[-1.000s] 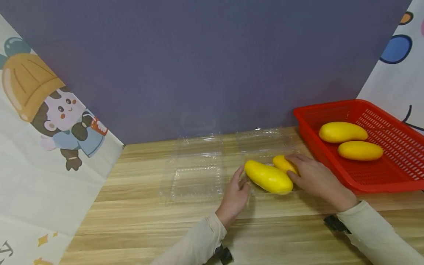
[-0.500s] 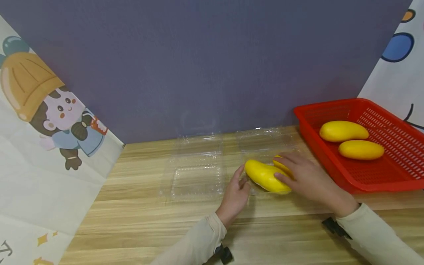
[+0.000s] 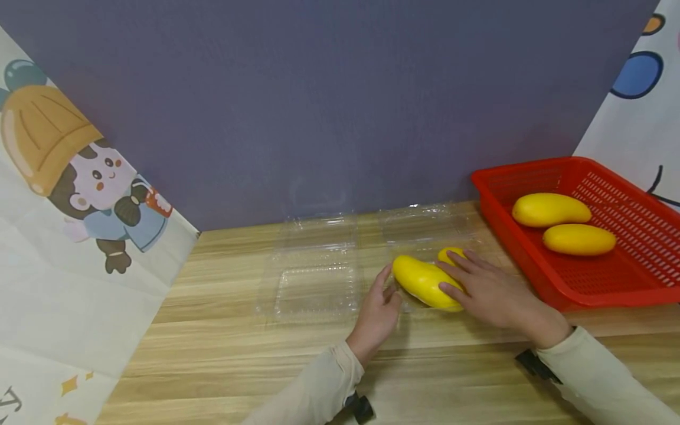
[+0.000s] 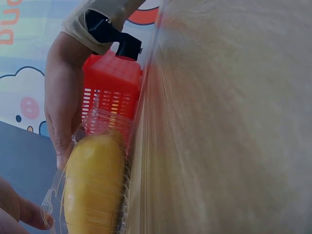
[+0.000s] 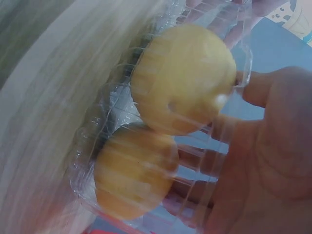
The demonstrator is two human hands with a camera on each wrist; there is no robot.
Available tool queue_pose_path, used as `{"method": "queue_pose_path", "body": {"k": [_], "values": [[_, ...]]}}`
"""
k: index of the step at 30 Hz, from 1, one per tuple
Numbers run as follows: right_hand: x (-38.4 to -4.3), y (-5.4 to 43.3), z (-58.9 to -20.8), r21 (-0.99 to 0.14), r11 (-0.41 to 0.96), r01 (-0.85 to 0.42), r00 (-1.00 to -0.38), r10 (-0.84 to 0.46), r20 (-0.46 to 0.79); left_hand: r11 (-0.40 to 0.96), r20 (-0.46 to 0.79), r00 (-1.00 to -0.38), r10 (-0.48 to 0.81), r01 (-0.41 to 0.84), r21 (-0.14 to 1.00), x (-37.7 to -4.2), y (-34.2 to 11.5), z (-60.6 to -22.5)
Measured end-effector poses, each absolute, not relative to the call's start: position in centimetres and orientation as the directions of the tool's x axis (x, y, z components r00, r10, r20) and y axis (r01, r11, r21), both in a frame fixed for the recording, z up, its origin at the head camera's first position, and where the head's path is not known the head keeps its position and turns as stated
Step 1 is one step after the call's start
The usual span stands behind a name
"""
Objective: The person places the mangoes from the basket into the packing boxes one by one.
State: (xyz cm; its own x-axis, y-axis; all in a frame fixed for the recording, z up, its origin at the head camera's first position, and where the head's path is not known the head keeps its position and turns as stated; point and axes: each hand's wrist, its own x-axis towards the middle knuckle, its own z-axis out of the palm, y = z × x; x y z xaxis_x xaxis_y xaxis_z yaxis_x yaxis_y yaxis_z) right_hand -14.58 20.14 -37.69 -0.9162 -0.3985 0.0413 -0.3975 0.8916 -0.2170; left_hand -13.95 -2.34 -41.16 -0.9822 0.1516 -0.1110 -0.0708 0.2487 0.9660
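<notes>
Rising behind the red basket [image 3: 589,282] and stretching off to its left, a wide blue-grey panel [image 3: 340,118] backs the wood-grain desk [image 3: 212,354], which carries the basket. White printed sheets stand on both sides — a left sheet [image 3: 42,260] well left of the basket, a right sheet [image 3: 627,136] beyond its right end. Left of the basket lie two clear containers with lids folded back: the near container [image 3: 422,227] just beside it, the far container [image 3: 316,289] farther left. The right hand [image 3: 494,289], just left of the basket, has its fingers straight and spread, resting over the large fruit [image 3: 422,280] and the small fruit [image 3: 451,255], both yellow and lying in the near container — the small one on the basket side. The left hand [image 3: 378,316], farther from the basket, touches the near container's left edge, fingers lightly bent; whether they pinch the rim, I cannot tell. Inside the basket, a rear fruit [image 3: 551,210] and a front fruit [image 3: 579,239] lie side by side, yellow too.
</notes>
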Motion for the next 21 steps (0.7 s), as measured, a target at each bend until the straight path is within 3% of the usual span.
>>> {"method": "queue_pose_path", "body": {"k": [21], "values": [[-14.5,19.93,-38.02,-0.245,0.878,-0.411,-0.909,-0.415,0.037,0.268,-0.126,-0.978,0.165,-0.078,0.96,-13.83,-2.58,-40.53]]}}
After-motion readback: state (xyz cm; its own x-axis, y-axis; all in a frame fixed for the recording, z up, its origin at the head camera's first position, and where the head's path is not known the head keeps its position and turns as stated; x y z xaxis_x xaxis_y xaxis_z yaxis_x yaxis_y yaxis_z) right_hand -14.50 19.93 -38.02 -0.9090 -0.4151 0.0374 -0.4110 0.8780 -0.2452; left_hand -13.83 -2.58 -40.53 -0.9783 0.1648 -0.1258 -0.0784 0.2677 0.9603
